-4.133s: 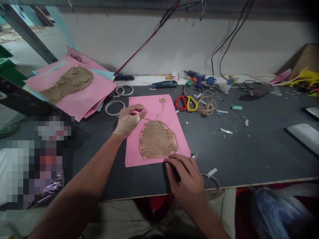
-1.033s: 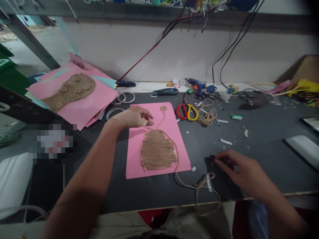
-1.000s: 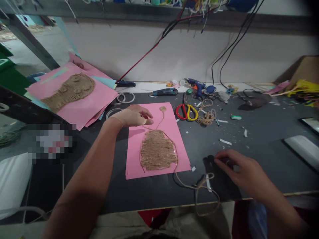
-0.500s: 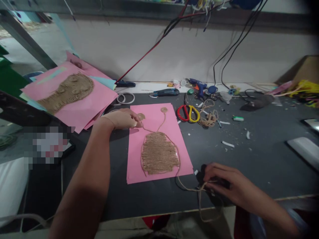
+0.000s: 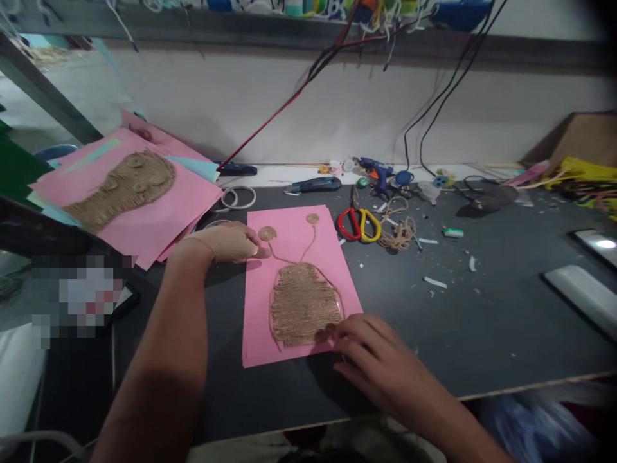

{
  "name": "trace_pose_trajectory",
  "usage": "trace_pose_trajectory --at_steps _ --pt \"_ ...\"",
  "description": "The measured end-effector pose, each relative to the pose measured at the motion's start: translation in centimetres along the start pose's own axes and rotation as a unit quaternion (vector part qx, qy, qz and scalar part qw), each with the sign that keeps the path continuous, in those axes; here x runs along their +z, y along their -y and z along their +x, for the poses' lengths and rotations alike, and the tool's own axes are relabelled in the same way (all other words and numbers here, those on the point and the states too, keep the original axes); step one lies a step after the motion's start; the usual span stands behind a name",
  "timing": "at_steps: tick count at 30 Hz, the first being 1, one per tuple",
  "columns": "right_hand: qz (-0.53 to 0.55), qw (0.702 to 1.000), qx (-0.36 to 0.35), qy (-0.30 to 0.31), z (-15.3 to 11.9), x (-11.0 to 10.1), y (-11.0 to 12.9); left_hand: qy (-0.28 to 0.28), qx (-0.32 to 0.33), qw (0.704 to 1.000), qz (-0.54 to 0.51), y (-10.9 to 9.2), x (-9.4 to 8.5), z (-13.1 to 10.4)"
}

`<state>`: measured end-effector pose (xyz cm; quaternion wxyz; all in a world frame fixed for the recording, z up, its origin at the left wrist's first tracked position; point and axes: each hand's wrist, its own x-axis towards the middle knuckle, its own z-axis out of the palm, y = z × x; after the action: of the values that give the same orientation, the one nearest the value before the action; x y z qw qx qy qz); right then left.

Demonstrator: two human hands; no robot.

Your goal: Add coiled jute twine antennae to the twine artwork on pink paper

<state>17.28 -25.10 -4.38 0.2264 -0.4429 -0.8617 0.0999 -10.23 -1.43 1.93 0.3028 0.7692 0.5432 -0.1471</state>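
Observation:
A pink sheet bears a block of brown twine rows, outlined by a single strand. From its top, two twine lines rise to a left coil and a right coil. My left hand lies on the sheet's upper left edge, fingers stretched out just below the left coil, holding nothing visible. At the block's lower right corner, my right hand has its fingertips closed on the outlining twine strand; the strand's loose end is hidden by the hand.
Red-and-yellow scissors, a twine tangle, a utility knife and a glue gun lie behind the sheet. More pink sheets with twine work are stacked left. Paper scraps litter the right side, near a phone.
My right hand has moved left and up from the table's front edge to the block's lower right corner. My left hand has drawn back slightly, uncovering the left coil.

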Motion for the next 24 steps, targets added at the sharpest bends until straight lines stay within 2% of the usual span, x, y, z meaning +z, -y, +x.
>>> trace_pose_trajectory --at_steps 1,3,7,14,24 --pt "-0.024 0.999 -0.041 -0.021 0.6 0.5 0.6 -0.006 0.003 1.0 0.005 0.0 0.0 0.0" --pt "-0.048 0.994 -0.094 -0.018 1.6 1.2 1.4 -0.021 0.004 1.0 0.016 -0.1 -0.1 -0.1" --pt "-0.084 0.985 -0.152 -0.013 3.2 2.0 1.6 -0.05 -0.013 0.998 0.021 -0.5 -0.4 -0.5" --pt "-0.147 0.976 -0.154 0.043 4.9 2.5 1.3 -0.106 -0.011 0.994 -0.008 0.7 -0.4 0.1" --pt "-0.179 0.974 -0.131 0.046 7.5 2.0 -1.1 -0.138 -0.02 0.99 -0.03 1.7 -0.7 -0.6"
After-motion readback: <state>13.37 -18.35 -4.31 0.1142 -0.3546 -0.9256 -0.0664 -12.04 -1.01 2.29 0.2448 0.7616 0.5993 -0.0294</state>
